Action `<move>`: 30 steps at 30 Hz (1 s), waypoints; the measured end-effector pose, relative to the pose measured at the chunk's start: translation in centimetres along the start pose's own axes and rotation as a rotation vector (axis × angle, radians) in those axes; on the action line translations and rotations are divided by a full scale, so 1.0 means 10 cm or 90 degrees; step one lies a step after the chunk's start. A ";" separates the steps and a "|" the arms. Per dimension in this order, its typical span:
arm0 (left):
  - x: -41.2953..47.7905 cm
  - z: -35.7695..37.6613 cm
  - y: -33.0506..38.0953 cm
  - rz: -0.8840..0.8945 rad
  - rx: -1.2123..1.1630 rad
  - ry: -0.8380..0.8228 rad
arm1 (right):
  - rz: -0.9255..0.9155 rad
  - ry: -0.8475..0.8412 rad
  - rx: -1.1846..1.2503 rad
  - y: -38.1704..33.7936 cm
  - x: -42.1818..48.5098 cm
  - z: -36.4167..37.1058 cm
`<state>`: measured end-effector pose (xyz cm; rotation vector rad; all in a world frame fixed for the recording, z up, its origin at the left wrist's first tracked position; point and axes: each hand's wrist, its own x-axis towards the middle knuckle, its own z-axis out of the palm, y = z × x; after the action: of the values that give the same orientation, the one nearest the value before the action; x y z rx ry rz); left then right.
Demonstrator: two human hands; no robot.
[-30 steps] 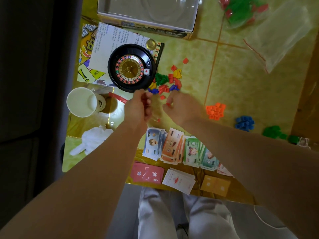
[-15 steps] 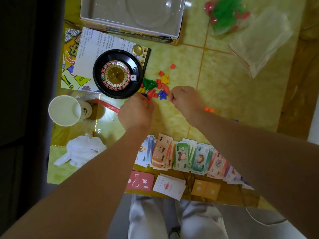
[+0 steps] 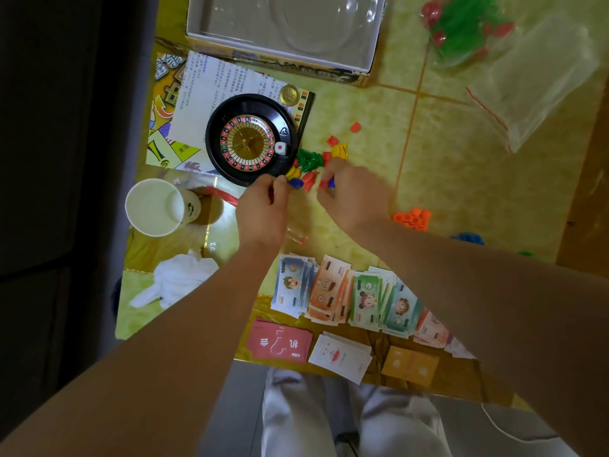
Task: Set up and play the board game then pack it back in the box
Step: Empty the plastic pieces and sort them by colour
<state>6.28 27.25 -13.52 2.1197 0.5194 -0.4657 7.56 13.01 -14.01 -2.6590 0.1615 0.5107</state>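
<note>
Here small coloured plastic game pieces (image 3: 308,158) lie on the counter (image 3: 461,192) just right of the black roulette wheel (image 3: 250,140). They are probably light, hard and slippery, best pinched sideways. Our right grip (image 3: 356,199) pinches one; our left grip (image 3: 263,212), we cannot tell.

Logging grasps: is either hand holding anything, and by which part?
The right hand pinches a small red piece at its fingertips; which part is unclear. The left hand is curled by the pile; whether it holds anything cannot be told.
</note>
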 end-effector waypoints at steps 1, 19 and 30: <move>0.02 0.00 0.01 0.003 0.003 -0.005 | 0.015 -0.002 0.016 0.00 0.00 -0.03; 0.19 -0.17 0.20 -0.042 0.110 0.127 | 0.198 -0.041 0.451 -0.04 0.21 -0.22; 0.35 0.00 0.44 0.038 0.193 0.065 | 0.335 -0.062 0.632 0.12 0.39 -0.38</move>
<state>11.50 25.61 -12.30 2.4531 0.4648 -0.4249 12.18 10.12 -12.77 -1.5993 0.8495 0.5255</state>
